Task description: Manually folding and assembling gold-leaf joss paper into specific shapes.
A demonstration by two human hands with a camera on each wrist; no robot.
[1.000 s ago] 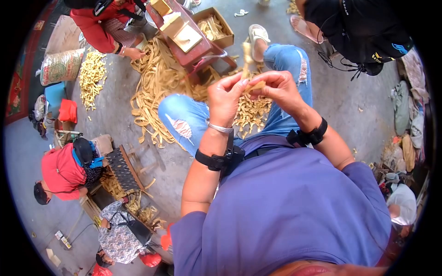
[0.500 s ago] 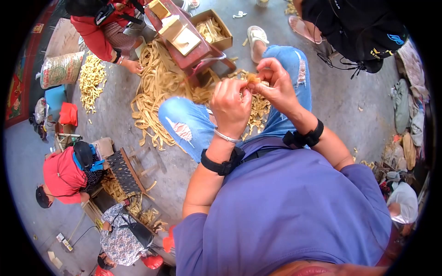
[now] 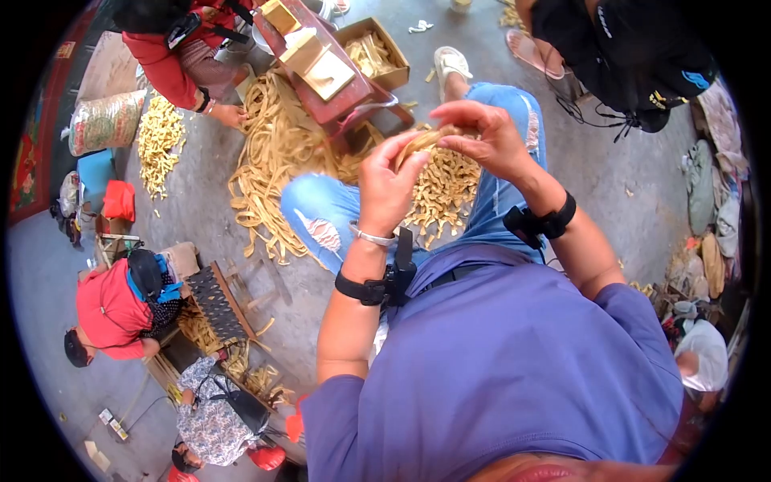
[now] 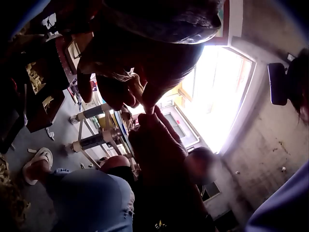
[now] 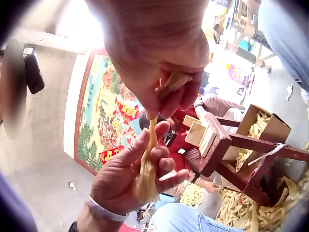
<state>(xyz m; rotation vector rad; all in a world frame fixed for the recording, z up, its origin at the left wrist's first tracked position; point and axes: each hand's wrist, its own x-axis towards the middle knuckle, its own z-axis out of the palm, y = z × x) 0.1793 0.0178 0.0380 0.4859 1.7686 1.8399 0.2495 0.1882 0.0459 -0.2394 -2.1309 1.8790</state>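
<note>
A soft yellow-tan strip [image 5: 149,173] stretches between the two hands, above the person's lap. Its lower end lies across the palm side of my left hand [image 3: 385,183], whose thumb and fingers hold it. In the right wrist view my right hand [image 5: 159,53] pinches the strip higher up, with a bunched end showing among its curled fingers. Fingertips of both hands come close together in the left wrist view, which is dark. Below, a heap of short, knotted-looking tan pieces [image 3: 443,183] covers the floor between the legs.
A large pile of long tan strips [image 3: 273,165] lies to the left, beside a dark red bench [image 3: 353,100]. Behind the bench stands a cardboard box [image 3: 393,74] of strips. A person in red [image 3: 169,68] reaches to the pile; a person in black [image 3: 618,56] sits at right.
The hands drew close together over the strip, then moved apart again, with the strip now stretched between them. The strip's upright end seen earlier no longer sticks up.
</note>
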